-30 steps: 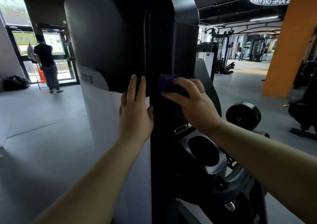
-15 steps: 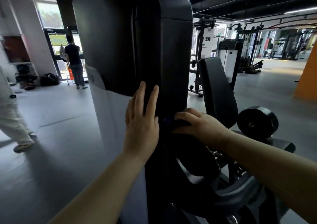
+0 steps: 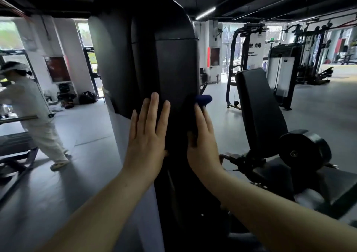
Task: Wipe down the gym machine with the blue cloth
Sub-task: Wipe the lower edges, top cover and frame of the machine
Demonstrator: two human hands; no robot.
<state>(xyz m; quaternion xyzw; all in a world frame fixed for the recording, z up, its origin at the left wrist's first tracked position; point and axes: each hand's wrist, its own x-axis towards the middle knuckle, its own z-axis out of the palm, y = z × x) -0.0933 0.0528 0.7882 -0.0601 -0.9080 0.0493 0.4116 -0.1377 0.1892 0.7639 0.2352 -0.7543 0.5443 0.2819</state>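
Note:
The gym machine's tall black weight-stack shroud (image 3: 173,62) stands right in front of me. My left hand (image 3: 147,134) lies flat against its front face, fingers straight and pointing up. My right hand (image 3: 202,141) presses the blue cloth (image 3: 202,99) against the shroud's right edge, fingers extended upward over it. Only a dark blue fold of the cloth shows above my fingertips; the rest is hidden under the palm or lost in shadow.
The machine's black seat back (image 3: 258,106) and a round roller pad (image 3: 303,149) sit to the right. A person in white (image 3: 32,112) walks at the left by another machine. More gym equipment (image 3: 280,62) stands behind on the grey floor (image 3: 92,155).
My right hand has turned from gripping low on the edge to pressing flat and has slid upward with the cloth. The left hand stays on the shroud. The view panned left; the person in white came closer.

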